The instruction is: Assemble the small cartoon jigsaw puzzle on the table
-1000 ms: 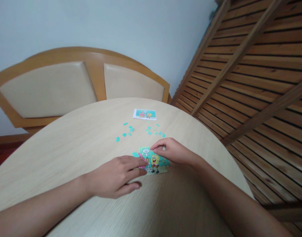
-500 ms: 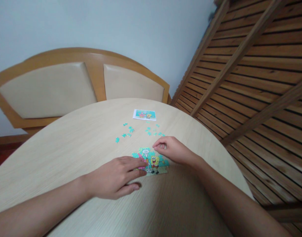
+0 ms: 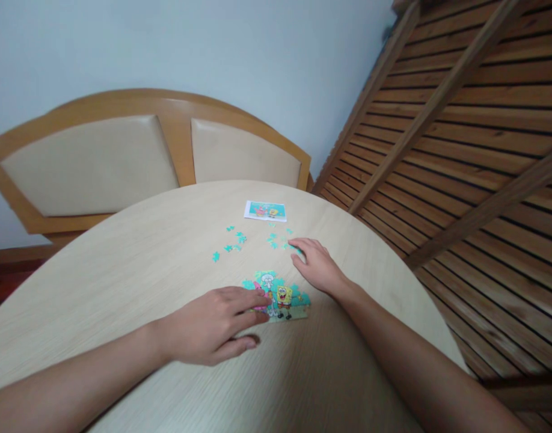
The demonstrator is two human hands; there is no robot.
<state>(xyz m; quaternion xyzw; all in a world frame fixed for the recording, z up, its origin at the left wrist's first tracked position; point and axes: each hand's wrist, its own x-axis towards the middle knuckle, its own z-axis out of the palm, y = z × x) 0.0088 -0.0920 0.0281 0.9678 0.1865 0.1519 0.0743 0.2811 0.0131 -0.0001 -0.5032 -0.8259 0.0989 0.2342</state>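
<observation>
A partly joined jigsaw puzzle (image 3: 298, 310) with cartoon figures lies near the middle of the table. My left hand (image 3: 219, 325) rests flat with fingers apart, its fingertips covering the puzzle's left side. My right hand (image 3: 318, 264) is beyond the puzzle's upper right, thumb and fingers apart, with nothing visible between them. Its fingertips are at the right-hand group of loose turquoise puzzle pieces (image 3: 272, 245) and hide some of them. Another scatter of loose pieces (image 3: 228, 248) lies farther left.
A picture card (image 3: 266, 211) showing the cartoon lies beyond the loose pieces. All of this is on a round pale wooden table (image 3: 136, 258). Behind it stands a padded wooden bench back (image 3: 181, 144); a slatted wooden panel (image 3: 460, 150) rises on the right.
My right hand has moved from the puzzle's upper edge away toward the right-hand loose pieces, and its fingers have spread from a pinch. My left hand stays in place.
</observation>
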